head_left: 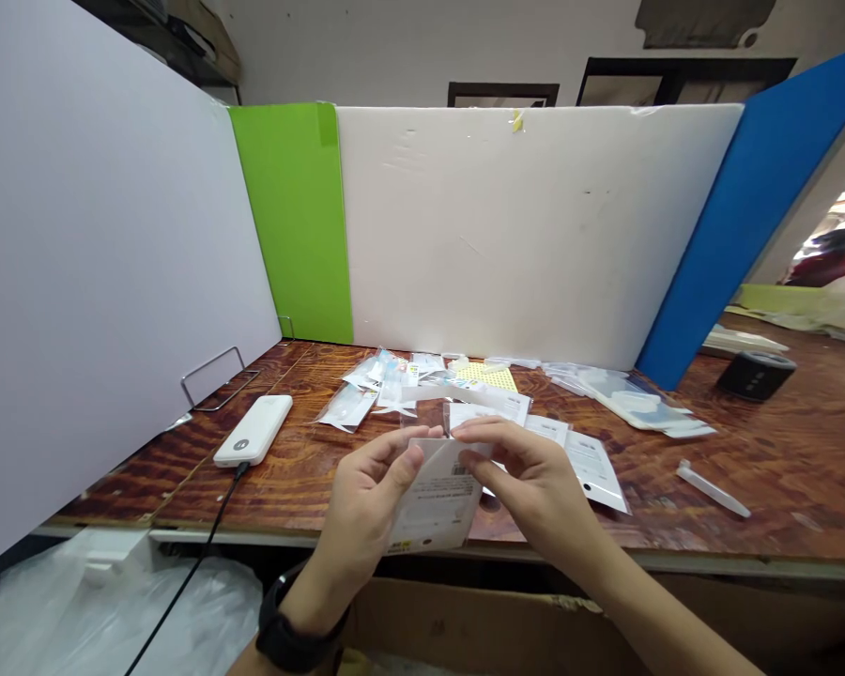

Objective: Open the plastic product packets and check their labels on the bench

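Black wristwatch (297, 631) on left wrist, nearest me. White power bank (253, 430) far left, black cable (207, 535) running over table edge. Left hand (359, 507) and right hand (528, 479) both pinching white barcoded packet (437, 502), just above front edge of wood-grain table (803, 507). I judge packet light, thin, flexible, slippery; I'd take side edges. Right of hands, printed packets (591, 469); tabletop continues beyond them.
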`<state>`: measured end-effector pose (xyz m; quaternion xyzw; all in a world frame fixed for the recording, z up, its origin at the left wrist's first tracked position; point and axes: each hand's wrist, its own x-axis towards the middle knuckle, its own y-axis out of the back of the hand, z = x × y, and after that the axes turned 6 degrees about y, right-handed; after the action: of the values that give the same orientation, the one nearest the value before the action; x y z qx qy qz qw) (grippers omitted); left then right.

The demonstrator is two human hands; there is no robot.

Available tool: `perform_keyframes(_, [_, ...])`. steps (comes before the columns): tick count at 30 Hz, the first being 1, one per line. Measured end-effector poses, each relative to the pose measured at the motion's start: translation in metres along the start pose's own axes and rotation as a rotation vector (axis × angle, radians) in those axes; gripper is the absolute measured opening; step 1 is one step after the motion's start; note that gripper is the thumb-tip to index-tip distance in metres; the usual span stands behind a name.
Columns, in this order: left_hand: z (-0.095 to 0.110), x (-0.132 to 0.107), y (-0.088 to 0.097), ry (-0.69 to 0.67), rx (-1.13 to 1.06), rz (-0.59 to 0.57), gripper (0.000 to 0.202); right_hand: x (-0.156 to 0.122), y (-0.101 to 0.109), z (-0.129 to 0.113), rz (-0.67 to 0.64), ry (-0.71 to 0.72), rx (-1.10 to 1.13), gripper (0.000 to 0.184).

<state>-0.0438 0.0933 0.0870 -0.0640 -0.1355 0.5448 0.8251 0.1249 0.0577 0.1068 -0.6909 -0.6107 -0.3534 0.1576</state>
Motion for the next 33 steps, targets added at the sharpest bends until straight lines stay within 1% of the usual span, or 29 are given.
perform_keyframes(6, [0.004, -0.002, -0.004, 0.019, -0.071, 0.038, 0.021, -0.002, -0.001, -0.001, -0.077, 0.001, 0.002, 0.023])
perform_keyframes(10, [0.004, -0.002, -0.003, 0.010, -0.037, 0.065, 0.021, -0.002, -0.001, -0.003, -0.150, 0.003, -0.046, 0.023])
perform_keyframes(12, [0.003, -0.001, -0.001, -0.027, 0.018, 0.082, 0.020, -0.002, -0.001, -0.004, -0.184, 0.037, -0.139, 0.026])
perform_keyframes(13, [0.002, -0.001, 0.000, -0.055, 0.049, 0.092, 0.020, -0.002, -0.001, -0.004, -0.169, 0.080, -0.219, 0.028])
perform_keyframes(14, [0.001, -0.001, 0.001, -0.085, 0.075, 0.103, 0.019, -0.002, -0.001, -0.005, -0.127, 0.145, -0.318, 0.029])
perform_keyframes(16, [0.000, -0.001, 0.002, -0.142, 0.118, 0.118, 0.017, -0.004, 0.000, -0.007, 0.026, 0.322, -0.523, 0.029])
perform_keyframes(17, [0.000, -0.002, 0.002, -0.169, 0.149, 0.124, 0.016, -0.005, 0.000, -0.009, 0.104, 0.418, -0.597, 0.030])
perform_keyframes(18, [0.000, -0.003, 0.002, -0.201, 0.196, 0.127, 0.015, -0.006, 0.000, -0.012, 0.149, 0.497, -0.638, 0.031])
perform_keyframes(19, [0.000, -0.005, 0.001, -0.237, 0.260, 0.126, 0.015, -0.006, 0.000, -0.014, 0.157, 0.547, -0.648, 0.033])
perform_keyframes(20, [0.000, -0.007, 0.000, -0.276, 0.338, 0.118, 0.016, -0.007, 0.000, -0.017, 0.135, 0.574, -0.636, 0.034])
perform_keyframes(22, [0.001, -0.011, -0.003, -0.361, 0.497, 0.081, 0.020, -0.008, -0.002, -0.021, 0.058, 0.577, -0.591, 0.034])
perform_keyframes(24, [0.001, -0.016, -0.006, -0.453, 0.624, 0.030, 0.029, -0.009, -0.004, -0.024, 0.016, 0.568, -0.570, 0.031])
perform_keyframes(28, [0.002, -0.023, -0.008, -0.613, 0.805, -0.058, 0.043, -0.010, -0.006, -0.025, 0.019, 0.564, -0.554, 0.026])
perform_keyframes(33, [0.004, -0.022, -0.007, -0.719, 0.935, -0.066, 0.046, -0.011, -0.002, -0.026, -0.015, 0.563, -0.585, 0.022])
